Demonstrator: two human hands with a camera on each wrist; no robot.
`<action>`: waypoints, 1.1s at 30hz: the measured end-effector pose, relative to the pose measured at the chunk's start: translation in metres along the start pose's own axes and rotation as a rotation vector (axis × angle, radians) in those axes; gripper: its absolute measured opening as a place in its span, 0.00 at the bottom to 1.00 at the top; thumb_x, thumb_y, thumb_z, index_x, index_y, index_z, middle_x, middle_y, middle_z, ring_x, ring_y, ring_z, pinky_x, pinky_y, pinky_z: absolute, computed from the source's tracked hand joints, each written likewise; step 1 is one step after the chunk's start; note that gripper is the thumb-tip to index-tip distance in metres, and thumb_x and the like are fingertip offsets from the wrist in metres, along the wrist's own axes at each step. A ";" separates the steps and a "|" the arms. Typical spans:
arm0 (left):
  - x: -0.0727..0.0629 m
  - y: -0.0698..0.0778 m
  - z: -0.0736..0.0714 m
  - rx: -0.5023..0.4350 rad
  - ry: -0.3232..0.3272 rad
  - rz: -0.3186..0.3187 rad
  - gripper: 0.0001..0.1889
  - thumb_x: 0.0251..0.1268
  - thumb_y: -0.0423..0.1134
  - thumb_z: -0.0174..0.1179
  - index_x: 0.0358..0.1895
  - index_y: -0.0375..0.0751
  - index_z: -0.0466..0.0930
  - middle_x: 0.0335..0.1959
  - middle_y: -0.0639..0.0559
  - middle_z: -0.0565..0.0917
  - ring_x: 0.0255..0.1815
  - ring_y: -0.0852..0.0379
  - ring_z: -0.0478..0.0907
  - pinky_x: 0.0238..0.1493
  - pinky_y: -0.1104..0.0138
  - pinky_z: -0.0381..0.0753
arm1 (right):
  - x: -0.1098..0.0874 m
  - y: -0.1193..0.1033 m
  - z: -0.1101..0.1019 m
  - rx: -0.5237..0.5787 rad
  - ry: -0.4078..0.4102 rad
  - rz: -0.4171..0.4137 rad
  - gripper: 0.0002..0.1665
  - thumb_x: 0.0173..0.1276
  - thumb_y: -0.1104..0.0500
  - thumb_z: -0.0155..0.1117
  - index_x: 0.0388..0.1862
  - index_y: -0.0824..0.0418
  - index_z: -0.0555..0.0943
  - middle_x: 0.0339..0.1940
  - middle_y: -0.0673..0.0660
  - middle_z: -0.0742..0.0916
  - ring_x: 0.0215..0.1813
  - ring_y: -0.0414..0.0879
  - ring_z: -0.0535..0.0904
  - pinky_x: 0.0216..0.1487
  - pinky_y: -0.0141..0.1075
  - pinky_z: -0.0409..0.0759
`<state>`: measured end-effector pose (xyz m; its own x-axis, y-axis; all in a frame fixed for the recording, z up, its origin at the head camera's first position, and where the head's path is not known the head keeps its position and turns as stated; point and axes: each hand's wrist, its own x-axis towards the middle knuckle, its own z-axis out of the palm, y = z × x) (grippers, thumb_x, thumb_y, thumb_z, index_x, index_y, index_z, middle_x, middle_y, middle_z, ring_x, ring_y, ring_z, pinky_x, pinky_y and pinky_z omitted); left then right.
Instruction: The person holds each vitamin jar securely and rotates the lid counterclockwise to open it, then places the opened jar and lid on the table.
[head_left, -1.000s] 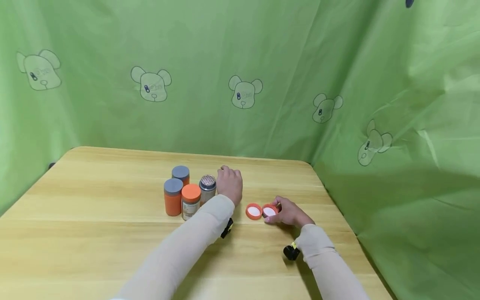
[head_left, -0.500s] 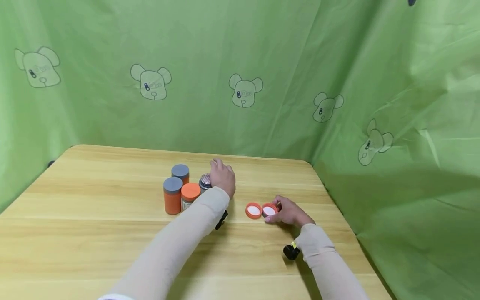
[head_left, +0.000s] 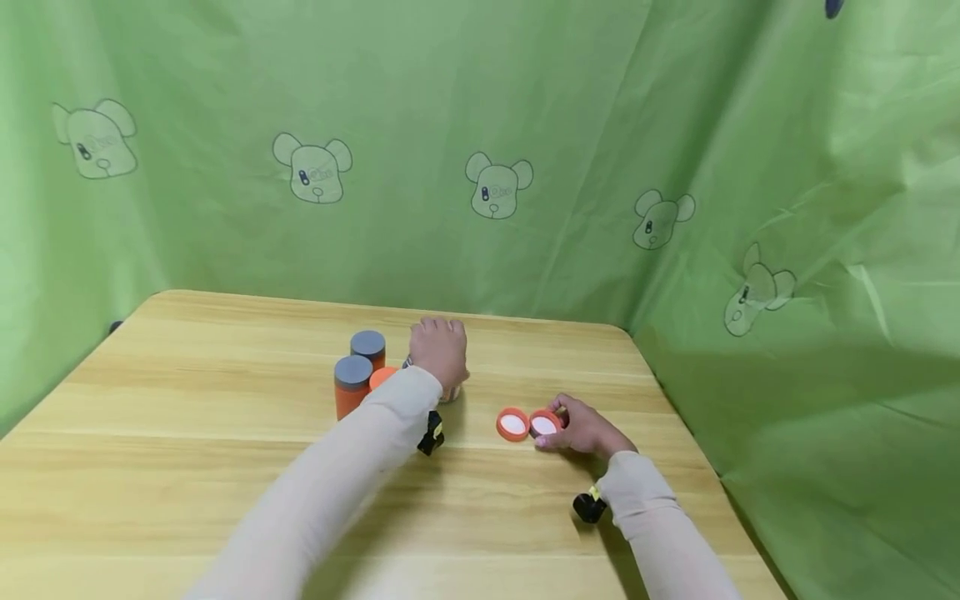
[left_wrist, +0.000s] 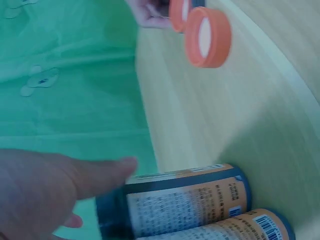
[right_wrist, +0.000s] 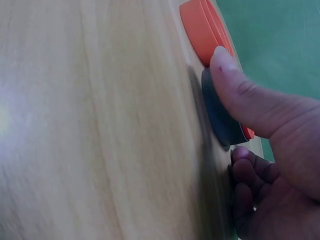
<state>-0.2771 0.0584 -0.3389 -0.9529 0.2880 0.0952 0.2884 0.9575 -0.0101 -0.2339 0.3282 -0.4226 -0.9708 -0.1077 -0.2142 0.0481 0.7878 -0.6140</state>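
Note:
My left hand [head_left: 438,350] reaches over the tops of two upright labelled jars. In the left wrist view its thumb [left_wrist: 107,175] lies against the dark neck of the nearer jar [left_wrist: 190,202], whose printed side faces the camera. I cannot tell whether its partly hidden fingers grip that jar. A second jar [left_wrist: 250,227] stands beside it. My right hand [head_left: 588,429] holds an upturned lid [head_left: 545,423], dark grey outside with an orange rim and white liner, between thumb and fingers at the table. Another upturned orange lid [head_left: 513,424] lies right next to it.
Two orange jars with grey lids [head_left: 353,371] [head_left: 367,343] stand left of the left hand. An orange-lidded jar [head_left: 382,377] is partly covered by the left sleeve. The wooden table [head_left: 247,375] meets a green curtain [head_left: 420,242] behind and at the right.
My left hand has moved left, covering the mesh-topped jar seen earlier; a labelled jar now shows at its right. The right hand and both upturned lids have stayed put.

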 end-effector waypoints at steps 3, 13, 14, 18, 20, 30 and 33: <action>-0.007 -0.008 -0.004 -0.147 0.038 0.039 0.40 0.56 0.59 0.67 0.65 0.37 0.66 0.56 0.39 0.74 0.58 0.41 0.71 0.57 0.52 0.70 | -0.001 0.001 0.000 -0.006 -0.005 0.006 0.31 0.52 0.53 0.79 0.48 0.60 0.72 0.38 0.57 0.79 0.39 0.51 0.73 0.43 0.42 0.71; -0.038 -0.027 -0.020 -0.457 0.131 0.050 0.39 0.59 0.55 0.67 0.67 0.35 0.65 0.60 0.38 0.73 0.55 0.43 0.74 0.53 0.53 0.75 | -0.002 0.008 0.001 0.117 0.045 -0.017 0.28 0.60 0.52 0.73 0.53 0.65 0.73 0.37 0.58 0.77 0.38 0.50 0.71 0.36 0.38 0.71; -0.042 -0.029 -0.020 -0.461 0.140 0.052 0.39 0.59 0.55 0.67 0.68 0.35 0.65 0.60 0.38 0.73 0.56 0.42 0.74 0.53 0.53 0.75 | -0.003 0.007 0.002 0.122 0.054 -0.016 0.28 0.61 0.52 0.73 0.52 0.65 0.74 0.37 0.58 0.78 0.38 0.50 0.71 0.36 0.38 0.71; -0.055 -0.039 -0.019 -0.487 0.163 0.030 0.42 0.58 0.55 0.67 0.69 0.33 0.64 0.62 0.36 0.72 0.59 0.40 0.72 0.57 0.52 0.73 | -0.007 0.003 0.005 0.147 0.103 0.030 0.28 0.63 0.50 0.71 0.53 0.65 0.73 0.39 0.59 0.78 0.39 0.50 0.72 0.37 0.38 0.71; -0.061 -0.042 -0.015 -0.500 0.175 0.020 0.42 0.57 0.55 0.68 0.69 0.32 0.64 0.62 0.35 0.72 0.59 0.40 0.72 0.58 0.52 0.72 | -0.010 0.001 0.006 0.153 0.140 0.057 0.29 0.64 0.49 0.69 0.55 0.66 0.73 0.41 0.61 0.79 0.40 0.51 0.73 0.37 0.38 0.72; -0.082 -0.055 0.006 -0.532 0.270 -0.015 0.37 0.54 0.52 0.70 0.64 0.32 0.70 0.56 0.35 0.75 0.56 0.39 0.72 0.55 0.48 0.71 | -0.021 -0.027 0.014 0.159 0.322 -0.019 0.28 0.69 0.52 0.64 0.60 0.66 0.70 0.53 0.66 0.78 0.53 0.57 0.74 0.51 0.49 0.74; -0.089 -0.060 0.011 -0.555 0.331 -0.039 0.37 0.52 0.52 0.71 0.62 0.33 0.71 0.56 0.34 0.74 0.56 0.38 0.70 0.56 0.46 0.67 | -0.024 -0.039 0.020 0.183 0.324 -0.072 0.27 0.68 0.54 0.65 0.59 0.66 0.71 0.52 0.67 0.78 0.51 0.56 0.75 0.50 0.46 0.74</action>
<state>-0.2112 -0.0245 -0.3582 -0.9098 0.1478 0.3879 0.3447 0.7897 0.5075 -0.2076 0.2885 -0.4087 -0.9958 0.0610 0.0678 -0.0107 0.6607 -0.7506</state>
